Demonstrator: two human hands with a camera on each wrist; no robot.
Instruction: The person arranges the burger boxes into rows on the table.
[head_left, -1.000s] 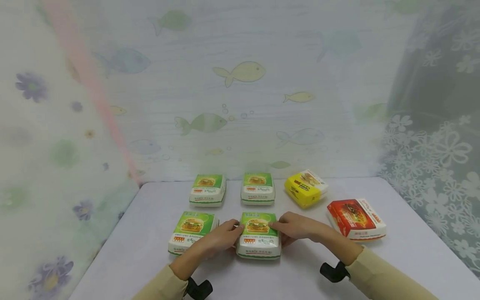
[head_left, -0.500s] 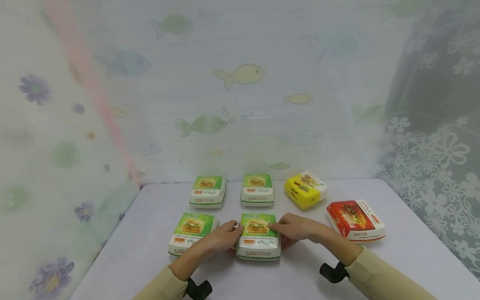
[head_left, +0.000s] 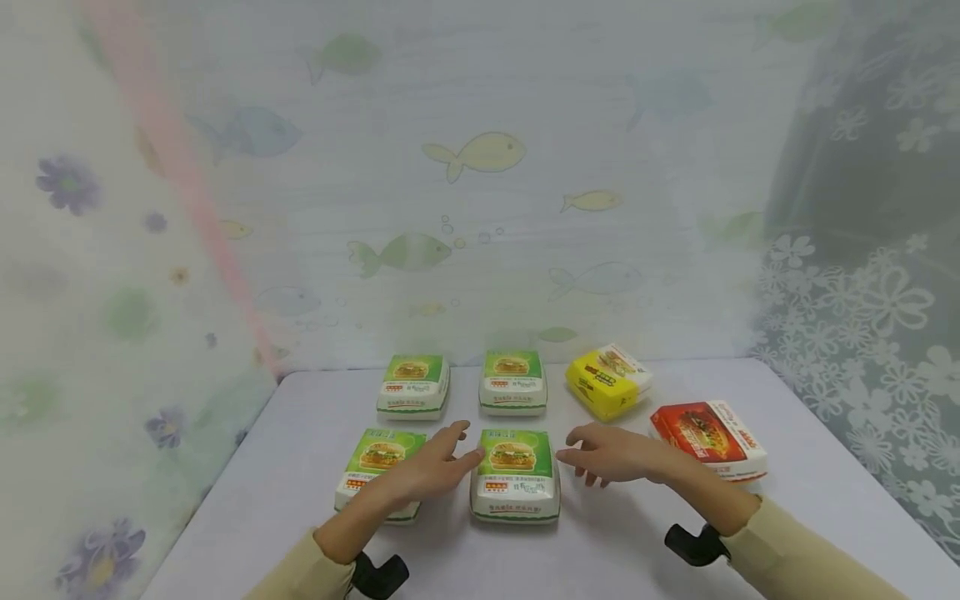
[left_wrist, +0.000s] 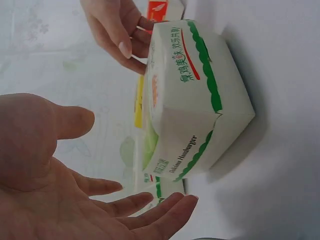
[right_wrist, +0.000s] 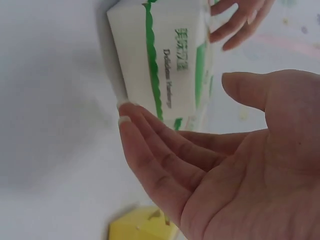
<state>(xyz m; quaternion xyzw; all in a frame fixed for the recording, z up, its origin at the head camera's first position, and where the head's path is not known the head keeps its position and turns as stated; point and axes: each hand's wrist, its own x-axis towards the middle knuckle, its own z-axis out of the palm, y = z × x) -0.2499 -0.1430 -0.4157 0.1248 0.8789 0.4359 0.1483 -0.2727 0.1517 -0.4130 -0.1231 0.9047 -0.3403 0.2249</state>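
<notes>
- Sitting at the front middle of the table [head_left: 285,467], a green burger box [head_left: 514,473] is flanked by both hands and held by neither.
- The left hand [head_left: 431,468] is seen at the box's 9 o'clock, fingers straight and spread apart, palm turned toward the box wall, a gap showing in the left wrist view.
- The right hand [head_left: 611,454] is placed at the box's 3 o'clock, fingers straight and slightly apart, also clear of the box.
- If the box is to be squared with its neighbours, it is judged best nudged by flat palms on both side walls together, lightly, since the thin card wall could dent.
- A second green box [head_left: 378,467] lies at 9 o'clock, partly under the left forearm; care is needed that it is not knocked.
- Two more green boxes [head_left: 512,382] are set at 12 and 11 o'clock.
- A yellow box [head_left: 607,380] lies at 1 o'clock, a red box [head_left: 708,438] at 3 o'clock, well apart.
</notes>
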